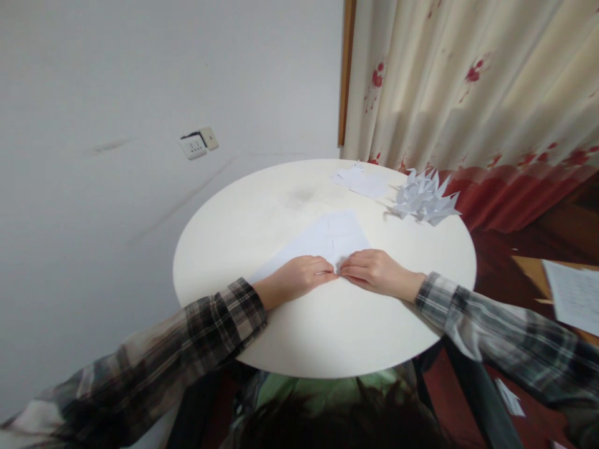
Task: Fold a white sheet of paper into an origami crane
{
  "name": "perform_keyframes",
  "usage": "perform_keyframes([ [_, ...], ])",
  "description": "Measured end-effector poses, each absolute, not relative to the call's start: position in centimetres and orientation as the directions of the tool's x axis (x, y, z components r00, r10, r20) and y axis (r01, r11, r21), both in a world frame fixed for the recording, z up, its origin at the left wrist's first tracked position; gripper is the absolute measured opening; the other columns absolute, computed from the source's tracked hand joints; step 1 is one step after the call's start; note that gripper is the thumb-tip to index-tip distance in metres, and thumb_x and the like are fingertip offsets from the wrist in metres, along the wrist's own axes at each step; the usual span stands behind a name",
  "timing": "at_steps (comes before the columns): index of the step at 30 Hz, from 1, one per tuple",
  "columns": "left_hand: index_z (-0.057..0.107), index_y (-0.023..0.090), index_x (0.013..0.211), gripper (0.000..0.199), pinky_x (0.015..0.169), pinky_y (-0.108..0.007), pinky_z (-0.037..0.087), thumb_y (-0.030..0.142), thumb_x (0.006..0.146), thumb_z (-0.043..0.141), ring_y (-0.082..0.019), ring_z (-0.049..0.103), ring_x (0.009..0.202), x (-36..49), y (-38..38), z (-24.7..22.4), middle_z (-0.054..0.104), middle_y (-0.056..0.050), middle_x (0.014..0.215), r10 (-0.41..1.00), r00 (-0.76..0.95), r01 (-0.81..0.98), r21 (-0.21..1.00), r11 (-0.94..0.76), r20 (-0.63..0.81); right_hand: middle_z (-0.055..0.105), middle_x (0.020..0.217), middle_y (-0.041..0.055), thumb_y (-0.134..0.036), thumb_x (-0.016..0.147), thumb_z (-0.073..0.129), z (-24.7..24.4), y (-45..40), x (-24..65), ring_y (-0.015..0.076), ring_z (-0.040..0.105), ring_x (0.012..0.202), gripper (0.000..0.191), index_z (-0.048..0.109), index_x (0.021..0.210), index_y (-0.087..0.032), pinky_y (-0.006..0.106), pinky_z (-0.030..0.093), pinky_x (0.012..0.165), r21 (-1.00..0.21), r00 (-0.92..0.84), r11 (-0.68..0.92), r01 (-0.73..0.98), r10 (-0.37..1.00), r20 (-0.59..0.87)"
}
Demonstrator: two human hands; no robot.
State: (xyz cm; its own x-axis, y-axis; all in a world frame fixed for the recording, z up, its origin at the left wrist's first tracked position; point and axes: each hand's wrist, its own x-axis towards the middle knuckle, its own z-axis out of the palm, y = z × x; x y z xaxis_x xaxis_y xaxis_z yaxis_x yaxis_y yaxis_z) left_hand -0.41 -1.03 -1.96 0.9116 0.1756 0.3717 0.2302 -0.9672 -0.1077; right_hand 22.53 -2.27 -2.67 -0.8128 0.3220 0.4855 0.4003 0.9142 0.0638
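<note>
A white sheet of paper [327,234] with faint crease lines lies on the round white table [299,337]. At its near edge, my left hand [304,274] pinches the paper between thumb and fingers. My right hand [372,271] is closed on the same edge, just to the right, with the fingertips of both hands almost touching. The part of the paper under the fingers is hidden.
At the table's back right stands a cluster of pointed folded-paper pieces [423,196]. Beside it lie loose white sheets [358,179]. A wall with a socket [193,147] borders the left; a floral curtain [444,81] hangs behind. Printed paper [573,293] lies lower right.
</note>
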Motion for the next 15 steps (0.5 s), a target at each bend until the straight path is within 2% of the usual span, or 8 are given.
perform_keyframes([
  [6,0.064,0.016,0.094,0.018,0.077,-0.024,0.048,0.020,0.089,0.048,-0.014,0.058,0.086,-0.06,-0.87,-2.17,0.064,-0.005,0.092,0.284,0.859,0.261,0.111,-0.959,0.427,0.065,0.082,0.0074,-0.021,0.090,0.042,-2.39,-2.37,22.43,0.0154,0.058,0.076,0.021,0.062,0.089,-0.015,0.028,0.047,0.068,0.037,-0.804,0.912,0.409,0.341,0.486],
  [10,0.065,0.016,0.093,0.019,0.078,-0.026,0.048,0.022,0.089,0.048,-0.014,0.058,0.086,0.24,-1.13,-1.97,0.066,-0.006,0.091,0.359,0.808,0.269,0.249,-0.930,0.468,0.065,0.082,0.0075,-0.021,0.090,0.041,-2.32,-2.37,22.46,0.0154,0.058,0.077,0.021,0.062,0.090,-0.015,0.028,0.047,0.069,0.003,-0.799,0.913,0.408,0.355,0.485],
  [12,0.066,0.015,0.093,0.021,0.079,-0.028,0.048,0.024,0.089,0.047,-0.014,0.059,0.086,0.34,-1.26,-1.75,0.067,-0.006,0.090,0.437,0.753,0.275,0.368,-0.888,0.492,0.065,0.084,0.0076,-0.021,0.090,0.042,-2.37,-2.33,22.48,0.0155,0.058,0.079,0.020,0.062,0.091,-0.015,0.028,0.048,0.070,-0.009,-0.796,0.914,0.407,0.359,0.487],
  [15,0.066,0.014,0.092,0.026,0.081,-0.031,0.048,0.029,0.089,0.045,-0.016,0.060,0.087,0.45,-1.23,-1.56,0.067,-0.008,0.093,0.629,0.653,0.263,0.652,-0.711,0.422,0.066,0.087,0.0081,-0.020,0.090,0.042,-2.49,-2.24,22.51,0.0156,0.059,0.082,0.020,0.061,0.093,-0.015,0.028,0.048,0.071,-0.021,-0.796,0.916,0.401,0.360,0.487],
])
